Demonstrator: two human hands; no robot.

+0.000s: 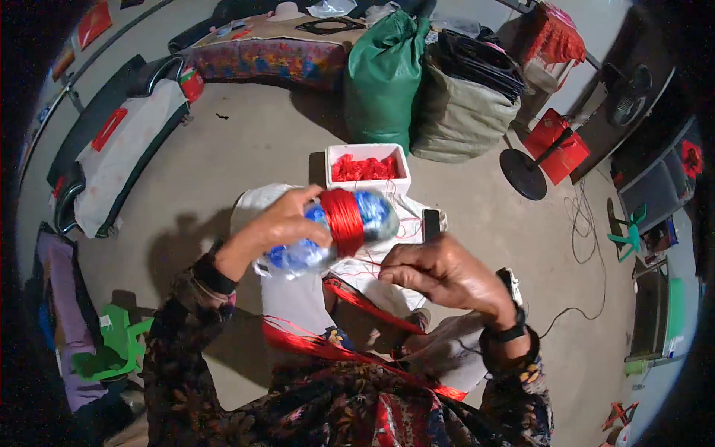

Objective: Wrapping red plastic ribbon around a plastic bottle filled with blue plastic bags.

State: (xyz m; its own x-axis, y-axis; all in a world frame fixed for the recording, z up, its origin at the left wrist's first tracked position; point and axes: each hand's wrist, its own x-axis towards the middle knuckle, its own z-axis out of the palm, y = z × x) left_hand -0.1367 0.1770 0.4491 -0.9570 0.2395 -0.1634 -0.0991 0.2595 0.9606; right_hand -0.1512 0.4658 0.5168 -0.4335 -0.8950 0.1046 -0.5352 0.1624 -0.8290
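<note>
My left hand [277, 225] grips a clear plastic bottle [377, 211] with blue in it, held tilted across my lap. A thick band of red cord [342, 221] is wound round the bottle's middle. Closed in a pinch, my right hand [453, 273] sits to the right of the bottle and lower. A thin red strand [366, 261] runs between the bottle and my right fingertips, which hide its end. Loose red strands [298, 339] lie across my lap, and more lie on the white cloth [383, 290] under my hands.
Beyond the bottle stands a white foam box [407, 185] holding red cord. A dark phone [431, 225] lies on the cloth's right side. Farther off are a green sack [383, 89], a beige sack [462, 119], a standing fan [525, 175] and a green plastic chair [115, 343].
</note>
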